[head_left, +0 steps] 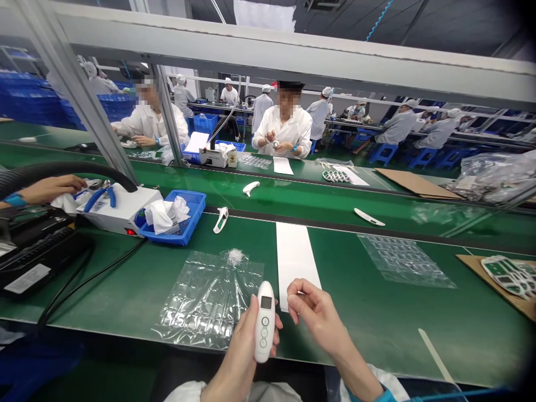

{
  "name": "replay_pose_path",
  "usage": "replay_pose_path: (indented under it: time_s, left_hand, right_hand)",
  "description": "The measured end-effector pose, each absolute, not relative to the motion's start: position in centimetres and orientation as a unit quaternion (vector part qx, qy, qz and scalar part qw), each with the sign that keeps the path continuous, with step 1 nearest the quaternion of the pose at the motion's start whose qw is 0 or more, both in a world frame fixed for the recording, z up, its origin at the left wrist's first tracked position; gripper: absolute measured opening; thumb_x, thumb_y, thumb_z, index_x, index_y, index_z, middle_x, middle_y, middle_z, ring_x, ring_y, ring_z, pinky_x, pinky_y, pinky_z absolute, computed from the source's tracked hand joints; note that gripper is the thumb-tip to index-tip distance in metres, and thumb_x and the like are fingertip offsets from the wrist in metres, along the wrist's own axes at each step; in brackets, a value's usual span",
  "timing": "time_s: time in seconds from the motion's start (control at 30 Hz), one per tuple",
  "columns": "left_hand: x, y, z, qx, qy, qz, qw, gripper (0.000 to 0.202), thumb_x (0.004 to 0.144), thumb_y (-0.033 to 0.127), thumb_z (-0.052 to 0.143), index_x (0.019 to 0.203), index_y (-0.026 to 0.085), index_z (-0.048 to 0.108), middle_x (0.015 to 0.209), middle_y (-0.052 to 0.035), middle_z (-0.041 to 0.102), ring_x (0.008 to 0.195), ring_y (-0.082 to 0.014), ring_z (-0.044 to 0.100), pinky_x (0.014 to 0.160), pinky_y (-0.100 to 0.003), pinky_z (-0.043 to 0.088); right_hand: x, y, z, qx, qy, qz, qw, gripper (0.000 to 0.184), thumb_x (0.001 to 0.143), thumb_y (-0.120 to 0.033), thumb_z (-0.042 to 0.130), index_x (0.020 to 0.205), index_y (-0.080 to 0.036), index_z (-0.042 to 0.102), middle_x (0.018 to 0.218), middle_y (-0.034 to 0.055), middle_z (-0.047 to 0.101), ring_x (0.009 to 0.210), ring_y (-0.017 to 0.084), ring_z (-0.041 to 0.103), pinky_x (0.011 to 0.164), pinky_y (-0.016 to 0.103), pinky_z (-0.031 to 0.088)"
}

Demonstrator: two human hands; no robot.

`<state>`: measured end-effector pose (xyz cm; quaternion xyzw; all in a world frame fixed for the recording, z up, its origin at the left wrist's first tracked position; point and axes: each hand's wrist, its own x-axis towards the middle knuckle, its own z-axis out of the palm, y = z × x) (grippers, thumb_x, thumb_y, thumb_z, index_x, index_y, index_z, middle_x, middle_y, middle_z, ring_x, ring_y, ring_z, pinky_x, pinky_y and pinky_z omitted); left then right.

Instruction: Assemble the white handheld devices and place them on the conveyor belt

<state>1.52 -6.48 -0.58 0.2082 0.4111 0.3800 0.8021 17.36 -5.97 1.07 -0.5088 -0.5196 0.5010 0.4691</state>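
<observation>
My left hand (240, 349) is wrapped around a white handheld device (264, 321) with a small dark screen and three round buttons, held upright over the near edge of the green bench. My right hand (315, 315) hovers just to the right of it, fingertips pinched together; whatever sits between them is too small to make out. A white paper strip (293, 257) lies on the bench right behind both hands. A crinkled clear plastic sheet (209, 298) lies to the left of the device.
A blue tray (188, 220) of white cloths and a white box (121, 209) stand at the left, beside a co-worker's hand (52, 188). White device shells (220, 219) lie on the conveyor (318, 204). A cardboard sheet with stickers (508, 279) lies far right. Workers sit opposite.
</observation>
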Motion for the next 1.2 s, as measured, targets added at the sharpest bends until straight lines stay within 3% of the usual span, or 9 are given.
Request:
replay_pose_path:
  time_s: [0.23, 0.47, 1.03, 1.2]
  left_hand:
    - [1.4, -6.5, -1.0, 0.231, 0.429, 0.362, 0.795, 0.056, 0.081, 0.066, 0.05, 0.079, 0.012, 0.064, 0.06, -0.0028, 0.059, 0.052, -0.0113, 0.05, 0.051, -0.023, 0.04]
    - [1.3, -7.0, -1.2, 0.235, 0.452, 0.363, 0.78, 0.059, 0.078, 0.073, 0.047, 0.08, 0.016, 0.059, 0.059, -0.0002, 0.059, 0.052, -0.0125, 0.051, 0.054, -0.026, 0.041]
    - [1.2, -6.9, -0.5, 0.249, 0.459, 0.355, 0.776, 0.062, 0.078, 0.075, 0.043, 0.084, 0.015, 0.059, 0.06, -0.0004, 0.058, 0.052, -0.0122, 0.05, 0.054, -0.026, 0.039]
    - [1.4, -6.7, -0.6, 0.303, 0.476, 0.36, 0.743, 0.055, 0.082, 0.07, 0.044, 0.08, 0.017, 0.056, 0.06, 0.0015, 0.053, 0.051, -0.0109, 0.048, 0.05, -0.023, 0.039]
  right_hand:
    - [16.0, -6.2, 1.2, -0.498, -0.539, 0.518, 0.44, 0.02, 0.09, -0.034, 0.056, 0.077, -0.019, 0.05, 0.06, -0.0053, 0.048, 0.051, 0.009, 0.045, 0.051, 0.023, 0.035]
    - [14.5, -6.1, 1.2, -0.54, -0.608, 0.426, 0.396, 0.015, 0.092, -0.021, 0.047, 0.078, -0.02, 0.05, 0.071, -0.0029, 0.049, 0.059, 0.011, 0.048, 0.055, 0.024, 0.039]
    - [14.4, -5.8, 1.3, -0.543, -0.582, 0.456, 0.398, 0.016, 0.094, -0.028, 0.046, 0.08, -0.021, 0.049, 0.059, -0.0053, 0.048, 0.049, 0.011, 0.05, 0.05, 0.023, 0.04]
    - [14.1, -5.7, 0.7, -0.552, -0.553, 0.474, 0.407, 0.019, 0.091, -0.036, 0.053, 0.08, -0.021, 0.05, 0.058, -0.0051, 0.05, 0.049, 0.012, 0.051, 0.049, 0.023, 0.042]
